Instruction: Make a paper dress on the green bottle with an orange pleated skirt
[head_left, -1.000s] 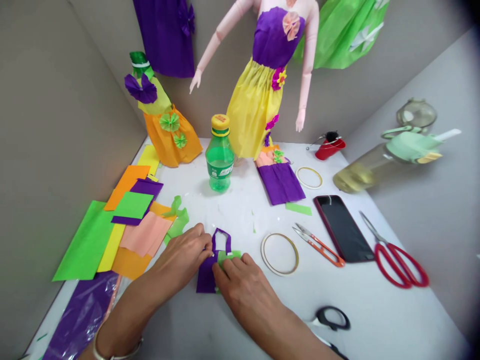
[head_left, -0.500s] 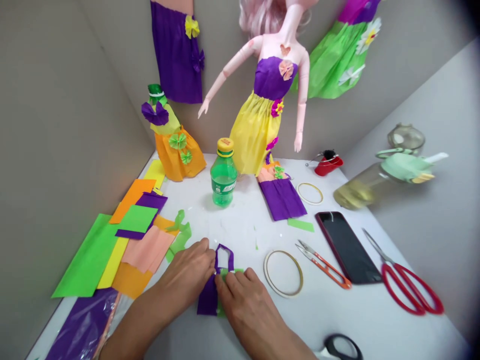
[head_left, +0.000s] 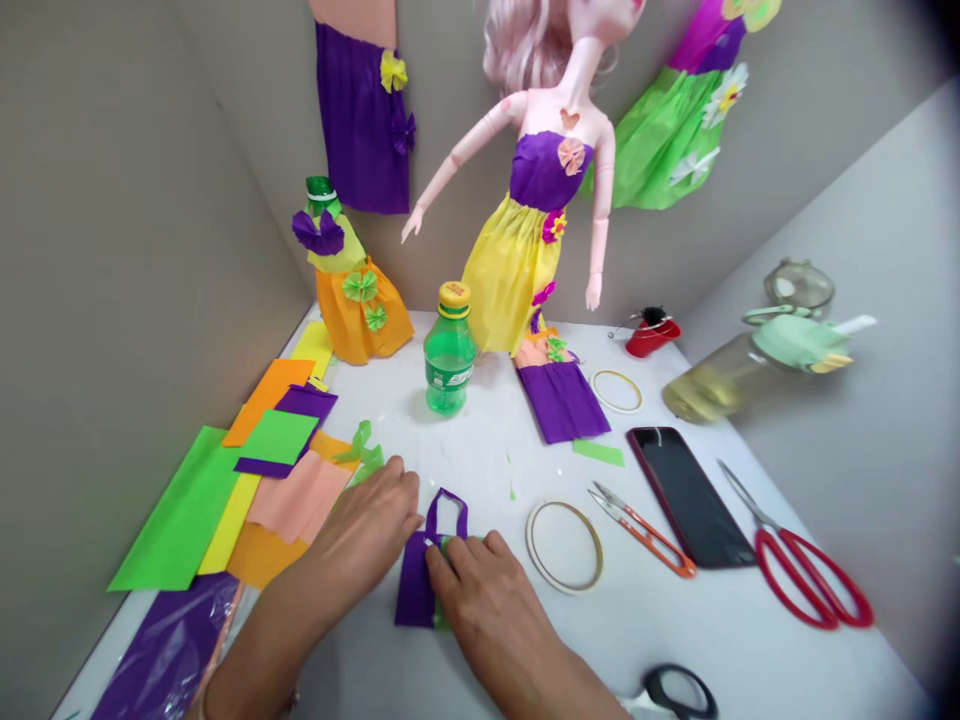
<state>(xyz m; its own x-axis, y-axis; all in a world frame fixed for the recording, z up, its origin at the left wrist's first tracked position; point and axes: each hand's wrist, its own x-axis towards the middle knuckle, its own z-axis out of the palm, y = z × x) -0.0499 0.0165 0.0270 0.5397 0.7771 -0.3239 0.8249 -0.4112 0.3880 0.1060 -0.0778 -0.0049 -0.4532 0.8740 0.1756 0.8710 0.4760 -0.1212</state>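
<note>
Purple piece (head_left: 414,592), near centre, loop (head_left: 463,515) at its far edge; right hand (head_left: 491,592), loosely open, fingers on the piece, best pressing flat and lightly against creasing; left hand (head_left: 377,512), fingers drawn in beside the loop, grip possibly empty, cannot tell.

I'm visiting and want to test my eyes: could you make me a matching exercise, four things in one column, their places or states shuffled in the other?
1. Phone
2. Green-labelled bottle
3. Doll
4. Right hand

A. Wears a purple top and yellow skirt
B. Rests on the small purple-and-green piece
C. Lies between the orange-handled snips and the red-handled scissors
D. Stands upright with a yellow cap on

Pairs: 1-C; 2-D; 3-A; 4-B
</note>
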